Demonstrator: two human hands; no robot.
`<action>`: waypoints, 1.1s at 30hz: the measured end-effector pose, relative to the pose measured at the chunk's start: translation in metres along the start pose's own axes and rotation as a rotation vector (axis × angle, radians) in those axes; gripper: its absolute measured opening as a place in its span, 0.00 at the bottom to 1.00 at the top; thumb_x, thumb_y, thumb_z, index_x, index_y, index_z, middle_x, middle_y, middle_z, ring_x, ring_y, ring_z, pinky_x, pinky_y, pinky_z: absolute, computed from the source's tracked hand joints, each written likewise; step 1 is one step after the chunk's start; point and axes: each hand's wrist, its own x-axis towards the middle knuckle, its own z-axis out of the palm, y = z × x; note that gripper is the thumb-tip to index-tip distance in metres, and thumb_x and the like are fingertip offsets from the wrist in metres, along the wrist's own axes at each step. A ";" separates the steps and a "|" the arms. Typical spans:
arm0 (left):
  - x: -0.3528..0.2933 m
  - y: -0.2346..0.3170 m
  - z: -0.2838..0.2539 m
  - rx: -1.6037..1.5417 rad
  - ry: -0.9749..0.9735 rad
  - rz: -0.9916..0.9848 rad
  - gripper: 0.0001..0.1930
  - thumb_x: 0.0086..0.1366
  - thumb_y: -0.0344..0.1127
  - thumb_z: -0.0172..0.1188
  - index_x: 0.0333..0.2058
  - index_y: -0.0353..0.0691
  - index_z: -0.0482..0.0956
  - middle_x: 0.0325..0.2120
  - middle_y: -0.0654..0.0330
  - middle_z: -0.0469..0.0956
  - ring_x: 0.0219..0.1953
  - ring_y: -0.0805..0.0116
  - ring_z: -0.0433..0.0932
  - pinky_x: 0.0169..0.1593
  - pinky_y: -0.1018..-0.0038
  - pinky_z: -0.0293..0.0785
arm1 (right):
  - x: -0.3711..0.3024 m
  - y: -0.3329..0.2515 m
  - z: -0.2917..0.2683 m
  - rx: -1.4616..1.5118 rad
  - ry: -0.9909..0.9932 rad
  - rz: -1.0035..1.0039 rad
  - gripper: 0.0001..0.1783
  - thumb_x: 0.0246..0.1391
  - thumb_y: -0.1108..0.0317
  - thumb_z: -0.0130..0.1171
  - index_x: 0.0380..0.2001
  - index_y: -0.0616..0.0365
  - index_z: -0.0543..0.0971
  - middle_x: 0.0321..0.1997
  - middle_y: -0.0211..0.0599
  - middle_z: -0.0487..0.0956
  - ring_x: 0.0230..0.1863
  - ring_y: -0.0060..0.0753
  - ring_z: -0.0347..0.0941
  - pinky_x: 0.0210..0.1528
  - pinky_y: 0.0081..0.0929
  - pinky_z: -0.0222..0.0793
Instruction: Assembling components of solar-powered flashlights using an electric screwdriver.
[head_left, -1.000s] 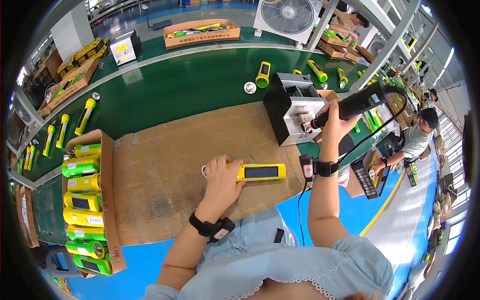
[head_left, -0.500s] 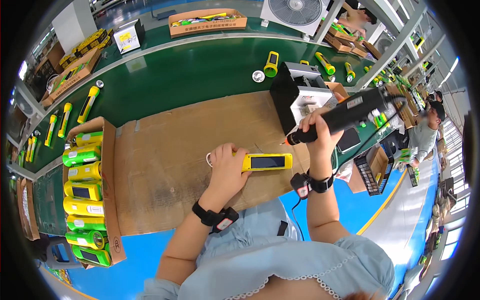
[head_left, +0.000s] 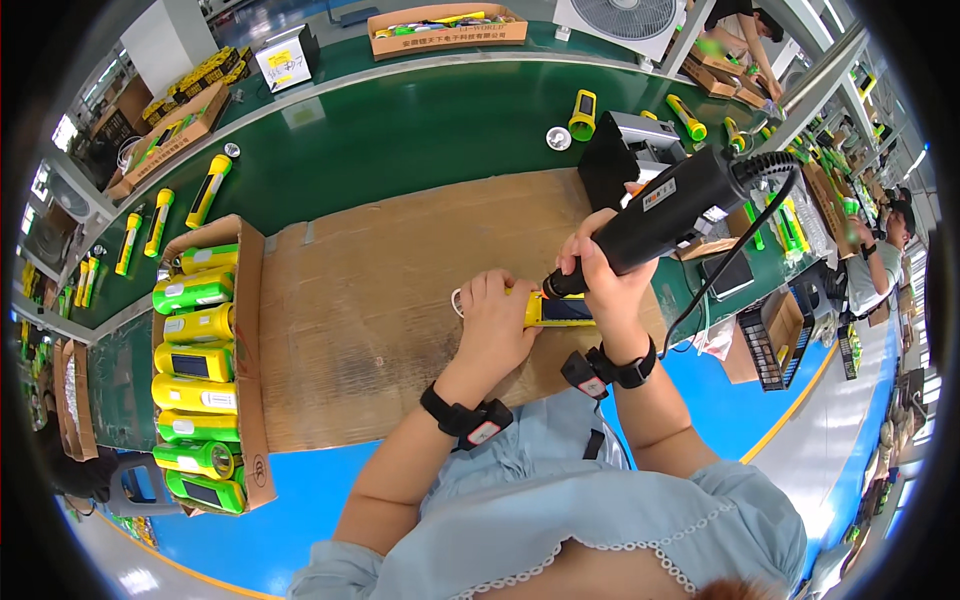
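A yellow flashlight [head_left: 570, 311] with a dark panel lies on the cardboard sheet. My left hand [head_left: 494, 318] is closed round its left end, and a white loop [head_left: 457, 303] shows beside the fingers. My right hand [head_left: 612, 278] grips a black electric screwdriver [head_left: 668, 208], tilted with its cord end up and to the right. The orange tip of the screwdriver comes down at the flashlight's upper edge, close to my left fingertips. Whether it touches a screw is too small to tell. My right hand covers the flashlight's right end.
A carton [head_left: 262, 380] of yellow and green flashlights stands at the left. Behind the cardboard sheet [head_left: 380, 350], several flashlights lie on the green bench [head_left: 400, 130]. A black-and-white machine [head_left: 610, 165] sits right of the sheet. The screwdriver's cord [head_left: 735, 275] hangs at the right.
My right hand has brought the screwdriver leftward, so its tip has gone from beyond the flashlight to its edge by my left hand. The whole view has shifted a little.
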 end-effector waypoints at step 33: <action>0.019 -0.032 0.015 0.135 -0.152 0.069 0.27 0.32 0.32 0.65 0.37 0.31 0.72 0.39 0.46 0.69 0.48 0.48 0.65 0.54 0.59 0.57 | 0.001 0.039 -0.001 0.047 -0.024 0.075 0.38 0.48 0.82 0.51 0.62 0.59 0.50 0.25 0.34 0.66 0.19 0.24 0.65 0.23 0.22 0.66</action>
